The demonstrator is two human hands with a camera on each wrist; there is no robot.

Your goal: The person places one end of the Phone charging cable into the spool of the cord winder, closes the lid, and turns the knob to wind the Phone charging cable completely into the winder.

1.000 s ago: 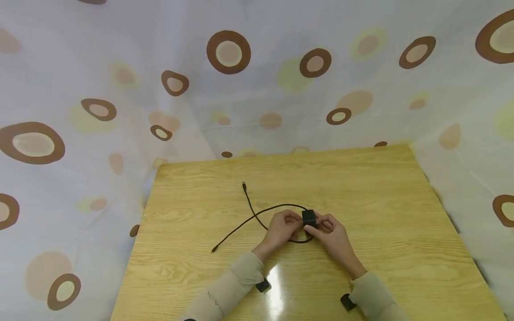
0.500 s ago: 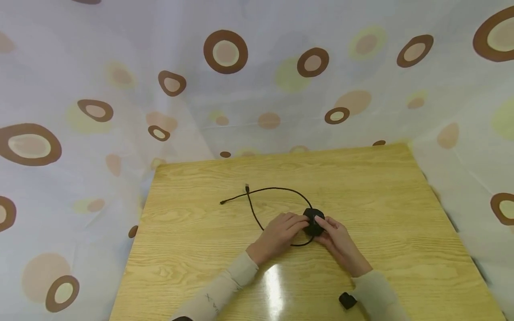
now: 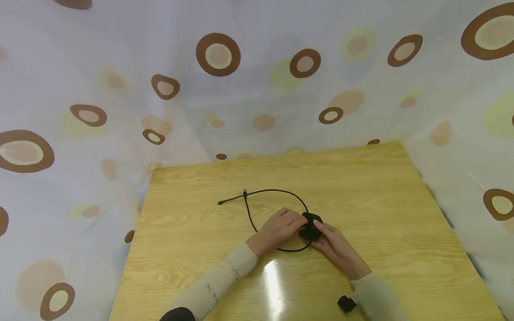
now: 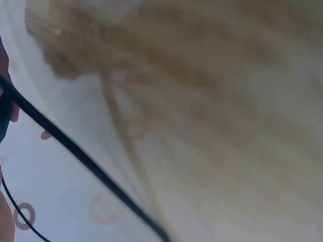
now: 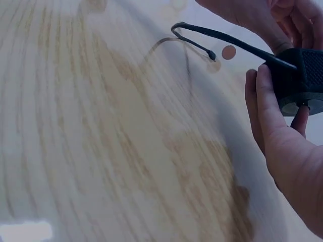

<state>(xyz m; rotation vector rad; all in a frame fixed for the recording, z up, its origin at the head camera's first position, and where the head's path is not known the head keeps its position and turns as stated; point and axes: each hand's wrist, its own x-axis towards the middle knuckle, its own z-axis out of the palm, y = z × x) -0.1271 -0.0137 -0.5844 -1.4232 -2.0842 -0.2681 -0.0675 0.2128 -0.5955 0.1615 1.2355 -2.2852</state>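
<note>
Both hands work on a small black boxy device (image 3: 314, 219) over the middle right of the table. Its textured side and a greyish round face (image 5: 315, 106) show in the right wrist view; its exact kind is unclear. My right hand (image 3: 339, 252) grips it from the right, thumb on top and fingers beneath. From the left, my left hand (image 3: 279, 228) holds the device with curled fingertips, partly hidden in its own wrist view. A thin black cable (image 3: 277, 190) runs from the device in a wide loop. Both cable ends, a dark plug (image 3: 221, 203) and a metal-tipped plug (image 3: 245, 192), lie to the left.
The hands work above a wooden table (image 3: 381, 187). A white curtain (image 3: 249, 89) with brown rings surrounds its back and sides. A black wrist camera (image 3: 346, 304) sits by the right sleeve.
The device has been turned in the hands, and my left hand has shifted onto its upper side. The dark plug end of the cable has swung up and away, crossing near the other plug.
</note>
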